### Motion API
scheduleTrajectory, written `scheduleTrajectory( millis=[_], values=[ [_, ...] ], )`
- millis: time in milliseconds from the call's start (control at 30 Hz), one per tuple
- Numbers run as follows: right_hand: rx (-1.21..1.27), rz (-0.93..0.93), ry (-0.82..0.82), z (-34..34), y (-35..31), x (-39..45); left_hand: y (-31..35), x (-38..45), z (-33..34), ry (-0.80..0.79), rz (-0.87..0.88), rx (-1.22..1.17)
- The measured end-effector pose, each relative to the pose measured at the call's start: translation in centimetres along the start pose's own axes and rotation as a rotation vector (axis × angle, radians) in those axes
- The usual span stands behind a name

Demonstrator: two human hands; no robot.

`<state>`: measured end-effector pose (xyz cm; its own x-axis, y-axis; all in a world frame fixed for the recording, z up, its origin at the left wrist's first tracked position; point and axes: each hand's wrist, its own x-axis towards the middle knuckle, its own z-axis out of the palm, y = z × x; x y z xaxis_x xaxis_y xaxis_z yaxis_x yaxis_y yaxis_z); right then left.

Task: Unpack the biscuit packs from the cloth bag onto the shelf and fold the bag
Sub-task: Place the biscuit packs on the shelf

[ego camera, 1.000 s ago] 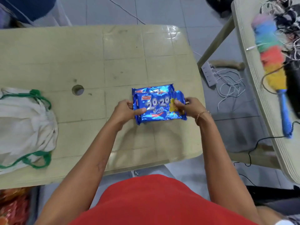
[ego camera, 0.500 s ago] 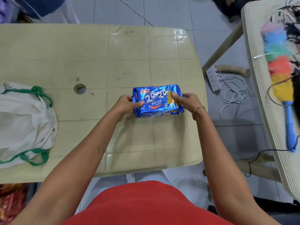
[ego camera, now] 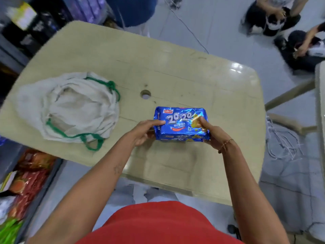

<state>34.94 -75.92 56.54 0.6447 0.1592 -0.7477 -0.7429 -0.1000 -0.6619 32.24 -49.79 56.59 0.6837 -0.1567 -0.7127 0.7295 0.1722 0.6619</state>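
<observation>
Both hands grip the glossy blue biscuit packs over the table — left hand and right hand curled round opposite ends. The crumpled white cloth bag — green-handled, soft — lies well apart on the left.

Beige plastic table, rounded corners, molded grid lines, round hole near center, glare on far-right corner. On it: white cloth bag w/ green handles, slumped on left side, mouth open, one handle loop at near edge. Blue biscuit packs right of hole, well apart from bag; can't tell if resting on top or lifted.
</observation>
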Motion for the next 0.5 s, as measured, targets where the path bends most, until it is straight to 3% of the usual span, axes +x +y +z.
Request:
scheduleTrajectory(
  millis=[133, 300, 500],
  values=[
    [-0.137, -0.008, -0.115, 12.4, -2.6, 0.6, 0.0, -5.9, -10.8, 0.161, 0.081, -0.149],
    [-0.325, -0.033, -0.365, 33.7, -4.4, 1.2, -0.7, -17.1, -28.5, 0.492, 0.194, -0.324],
    [-0.435, -0.102, -0.598, 53.0, -6.1, 0.5, -1.4, -28.5, -41.3, 0.716, 0.381, -0.455]
  ],
)
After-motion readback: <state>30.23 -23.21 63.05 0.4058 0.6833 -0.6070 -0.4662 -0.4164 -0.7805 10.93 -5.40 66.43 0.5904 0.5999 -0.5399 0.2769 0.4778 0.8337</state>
